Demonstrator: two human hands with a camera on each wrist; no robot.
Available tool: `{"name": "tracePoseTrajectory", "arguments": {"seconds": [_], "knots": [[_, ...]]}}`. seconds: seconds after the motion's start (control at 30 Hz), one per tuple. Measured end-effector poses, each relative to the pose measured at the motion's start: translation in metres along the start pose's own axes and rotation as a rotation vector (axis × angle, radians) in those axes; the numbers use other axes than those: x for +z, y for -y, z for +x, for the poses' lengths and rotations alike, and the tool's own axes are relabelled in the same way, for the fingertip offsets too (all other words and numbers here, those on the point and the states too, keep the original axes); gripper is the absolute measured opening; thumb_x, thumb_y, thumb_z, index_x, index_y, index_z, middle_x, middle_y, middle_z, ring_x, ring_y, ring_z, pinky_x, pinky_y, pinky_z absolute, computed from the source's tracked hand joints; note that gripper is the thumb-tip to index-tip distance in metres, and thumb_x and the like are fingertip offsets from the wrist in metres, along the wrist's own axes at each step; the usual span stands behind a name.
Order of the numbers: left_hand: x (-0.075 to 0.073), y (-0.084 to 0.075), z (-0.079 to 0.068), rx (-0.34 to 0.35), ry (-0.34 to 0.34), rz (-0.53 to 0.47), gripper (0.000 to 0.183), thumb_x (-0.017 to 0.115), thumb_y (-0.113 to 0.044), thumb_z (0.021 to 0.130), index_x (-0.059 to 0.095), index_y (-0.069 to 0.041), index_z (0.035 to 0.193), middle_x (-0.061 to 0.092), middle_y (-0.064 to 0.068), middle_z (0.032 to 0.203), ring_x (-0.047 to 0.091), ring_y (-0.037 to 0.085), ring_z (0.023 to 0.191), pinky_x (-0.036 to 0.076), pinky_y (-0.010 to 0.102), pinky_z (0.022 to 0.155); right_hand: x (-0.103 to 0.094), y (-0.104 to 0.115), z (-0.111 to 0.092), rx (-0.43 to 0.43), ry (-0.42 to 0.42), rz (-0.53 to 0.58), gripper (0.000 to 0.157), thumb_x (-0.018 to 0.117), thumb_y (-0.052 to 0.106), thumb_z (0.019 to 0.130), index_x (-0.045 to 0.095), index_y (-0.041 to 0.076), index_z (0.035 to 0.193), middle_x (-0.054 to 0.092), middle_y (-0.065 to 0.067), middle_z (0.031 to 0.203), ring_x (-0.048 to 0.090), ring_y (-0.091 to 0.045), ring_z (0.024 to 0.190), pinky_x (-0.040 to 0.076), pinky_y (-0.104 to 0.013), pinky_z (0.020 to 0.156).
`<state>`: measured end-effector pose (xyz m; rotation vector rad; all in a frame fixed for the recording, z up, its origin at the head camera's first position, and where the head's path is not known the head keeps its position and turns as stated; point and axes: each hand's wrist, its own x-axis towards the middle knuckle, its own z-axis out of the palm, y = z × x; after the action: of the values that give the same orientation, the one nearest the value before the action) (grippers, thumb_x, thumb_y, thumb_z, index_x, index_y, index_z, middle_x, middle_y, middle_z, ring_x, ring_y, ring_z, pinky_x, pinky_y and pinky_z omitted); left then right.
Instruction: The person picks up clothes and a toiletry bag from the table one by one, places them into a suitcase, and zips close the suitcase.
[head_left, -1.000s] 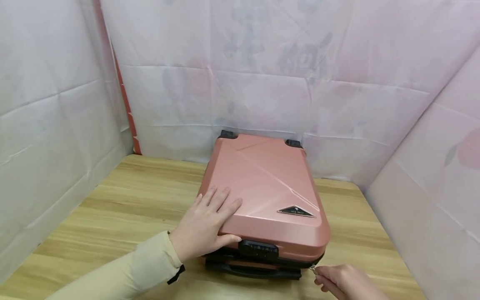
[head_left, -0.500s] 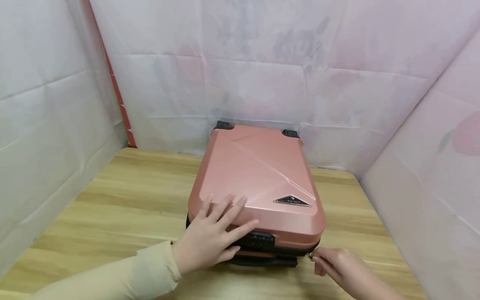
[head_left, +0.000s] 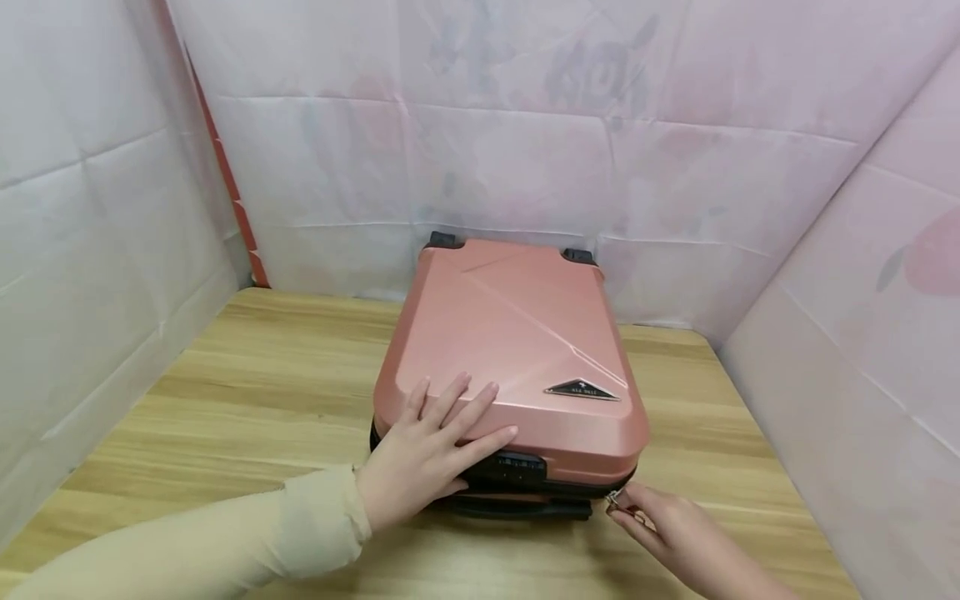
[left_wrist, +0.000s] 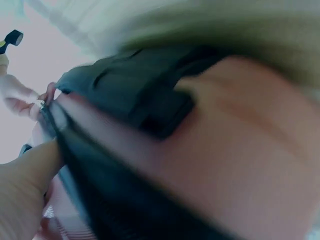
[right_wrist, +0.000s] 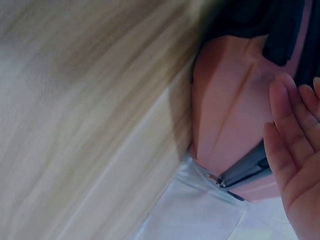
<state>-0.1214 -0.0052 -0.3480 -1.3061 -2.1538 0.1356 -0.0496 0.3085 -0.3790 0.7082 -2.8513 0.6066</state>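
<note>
A pink hard-shell suitcase (head_left: 510, 333) lies flat on the wood-grain table, its black carry handle (head_left: 525, 508) toward me. My left hand (head_left: 431, 462) rests spread over its near left corner. The fingertips lie on the shell, the index finger reaching across the black combination lock (head_left: 517, 468). At the near right corner, my right hand (head_left: 675, 525) pinches a metal zipper pull (head_left: 612, 500) between thumb and fingers. That pinch also shows in the left wrist view, where the right hand (left_wrist: 20, 95) is at the far end of the black zipper band (left_wrist: 110, 170).
The wood-grain table (head_left: 285, 400) extends on both sides of the suitcase. Pale floral sheets hang behind (head_left: 510, 167) and along both sides. Two black wheels (head_left: 442, 240) sit at the suitcase's far end, close to the back sheet. Another metal pull (right_wrist: 220, 183) shows on the suitcase's side.
My left hand has slid from the top panel down toward the near edge and right, over the lock. The right hand keeps its pinch on the zipper pull. The whole scene sits higher in view.
</note>
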Motion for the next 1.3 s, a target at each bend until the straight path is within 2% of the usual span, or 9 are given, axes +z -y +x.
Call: {"name": "tracePoseTrajectory", "arguments": {"seconds": [0.1,0.2,0.3,0.4,0.5,0.67,0.93,1.13,1.3], "knots": [[0.005,-0.001,0.003,-0.006,0.055,-0.036,0.099,0.068,-0.054,0.056,0.021,-0.021,0.136,0.006,0.016,0.139,0.005,0.038,0.123,0.008,0.058,0.091,0.003,0.001,0.000,-0.020,-0.052,-0.061,0.010,0.059,0.021,0.079,0.051,0.026,0.076,0.048,0.023,0.069,0.045,0.007,0.060,0.037,-0.014,0.048],[0.009,-0.001,0.005,0.015,0.097,-0.022,0.101,0.066,-0.054,0.058,0.015,-0.018,0.137,0.001,0.017,0.139,0.002,0.035,0.124,0.005,0.057,0.092,0.002,0.001,0.000,-0.074,-0.135,-0.158,0.012,0.060,0.022,0.079,0.050,0.027,0.073,0.039,0.025,0.065,0.037,0.007,0.055,0.032,-0.013,0.046],[0.011,-0.002,0.003,0.034,0.107,0.009,0.094,0.062,-0.052,0.065,0.014,-0.016,0.137,0.001,0.016,0.139,0.003,0.033,0.125,0.007,0.057,0.093,-0.001,0.002,0.002,-0.120,-0.178,-0.241,0.016,0.061,0.022,0.076,0.048,0.028,0.070,0.033,0.024,0.063,0.031,0.005,0.053,0.028,-0.014,0.045],[0.011,-0.002,-0.001,0.036,0.093,0.022,0.086,0.057,-0.049,0.070,0.014,-0.016,0.137,0.003,0.016,0.140,0.006,0.033,0.125,0.011,0.057,0.092,-0.004,0.003,0.003,-0.135,-0.164,-0.260,0.023,0.063,0.017,0.072,0.045,0.029,0.068,0.031,0.023,0.064,0.030,0.003,0.054,0.028,-0.016,0.046],[0.009,-0.001,-0.004,0.028,0.054,0.016,0.076,0.056,-0.039,0.073,0.020,-0.016,0.136,0.009,0.016,0.139,0.010,0.034,0.124,0.015,0.057,0.091,-0.005,0.002,0.003,-0.101,-0.126,-0.225,0.026,0.063,0.015,0.073,0.043,0.031,0.067,0.034,0.023,0.066,0.032,0.003,0.056,0.030,-0.017,0.048],[0.003,-0.002,-0.003,0.021,0.019,-0.018,0.073,0.054,-0.024,0.067,0.026,-0.015,0.134,0.014,0.016,0.138,0.013,0.033,0.124,0.014,0.058,0.090,-0.004,0.002,0.000,-0.004,-0.107,-0.118,0.027,0.063,0.011,0.074,0.049,0.034,0.071,0.042,0.024,0.070,0.039,0.005,0.061,0.036,-0.017,0.050],[0.009,-0.007,-0.002,-0.020,0.042,-0.046,0.094,0.062,-0.053,0.064,0.017,-0.014,0.136,0.004,0.016,0.139,0.006,0.036,0.124,0.007,0.059,0.091,-0.004,0.011,-0.002,0.032,-0.069,0.089,0.023,0.054,0.008,0.082,0.053,0.030,0.075,0.048,0.020,0.072,0.045,0.004,0.062,0.038,-0.018,0.052],[0.007,-0.004,0.000,0.011,0.049,-0.040,0.095,0.063,-0.053,0.064,0.017,-0.012,0.136,0.005,0.017,0.139,0.006,0.035,0.124,0.007,0.058,0.092,-0.002,0.008,-0.007,-0.009,-0.084,0.247,0.027,0.047,0.000,0.084,0.054,0.025,0.080,0.052,0.016,0.077,0.049,-0.003,0.065,0.040,-0.019,0.055],[0.005,0.003,-0.001,0.043,-0.026,-0.037,0.074,0.058,-0.040,0.072,0.027,-0.011,0.133,0.014,0.018,0.137,0.014,0.033,0.124,0.011,0.058,0.092,-0.001,0.009,-0.007,0.004,-0.104,0.268,0.028,0.047,0.000,0.084,0.054,0.026,0.081,0.052,0.015,0.077,0.049,-0.004,0.066,0.040,-0.020,0.055]]}}
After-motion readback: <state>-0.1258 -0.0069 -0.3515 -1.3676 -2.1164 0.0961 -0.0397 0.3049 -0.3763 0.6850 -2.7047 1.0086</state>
